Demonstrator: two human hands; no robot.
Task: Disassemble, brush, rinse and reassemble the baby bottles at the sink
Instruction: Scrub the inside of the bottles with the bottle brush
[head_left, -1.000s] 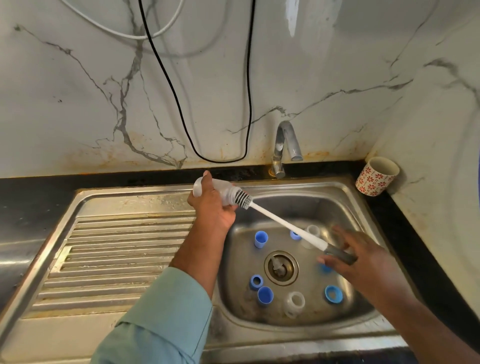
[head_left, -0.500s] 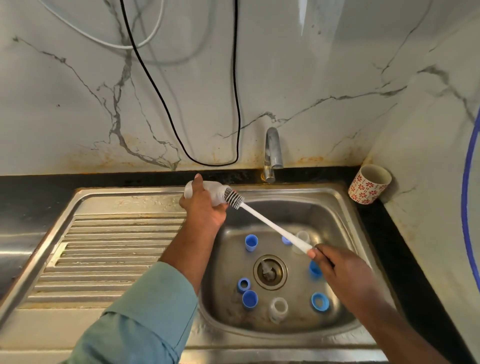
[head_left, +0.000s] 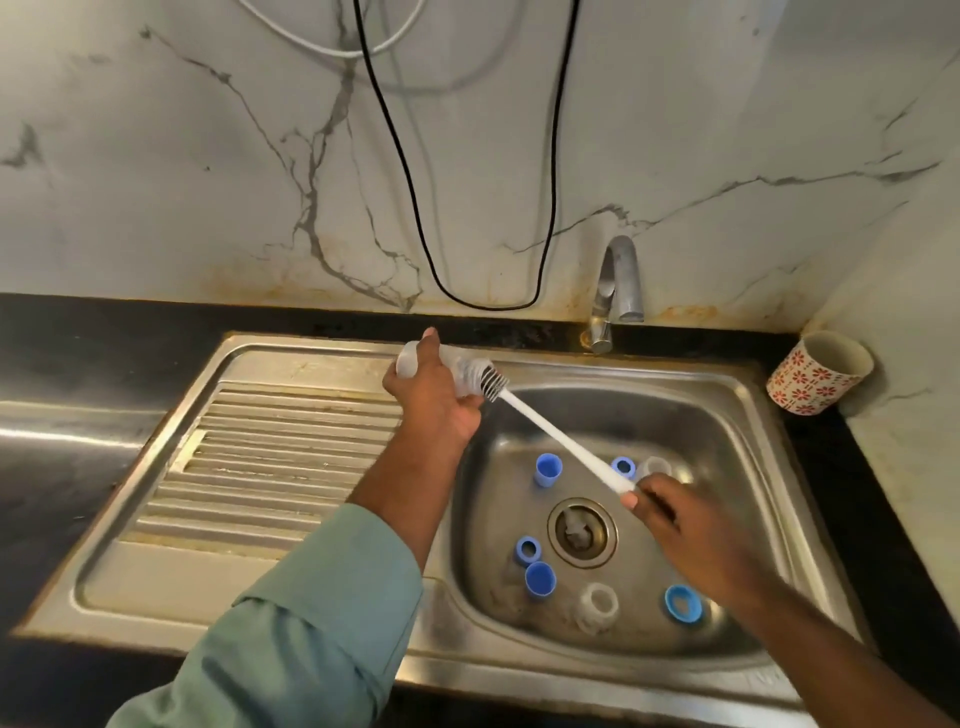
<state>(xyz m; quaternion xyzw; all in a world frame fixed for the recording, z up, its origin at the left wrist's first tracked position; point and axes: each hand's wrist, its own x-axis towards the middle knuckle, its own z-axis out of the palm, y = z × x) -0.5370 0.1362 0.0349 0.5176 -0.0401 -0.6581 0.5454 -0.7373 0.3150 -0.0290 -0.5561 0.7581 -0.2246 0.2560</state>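
Left hand (head_left: 436, 400) wraps a clear baby bottle (head_left: 453, 368), held tilted on its side over the sink's (head_left: 748, 415) back-left rim. Right hand (head_left: 685, 540) grips the handle end of a white bottle brush (head_left: 561, 441); bristles sit at the bottle mouth. Hands well apart, joined only by the brush. Basin floor: blue caps (head_left: 548, 469) and rings, clear teats (head_left: 597, 605) scattered round the drain (head_left: 582, 530). Tap (head_left: 615, 291) behind, not running. Floral cup (head_left: 815, 374) on counter at right.

No text, label or number can be read anywhere.
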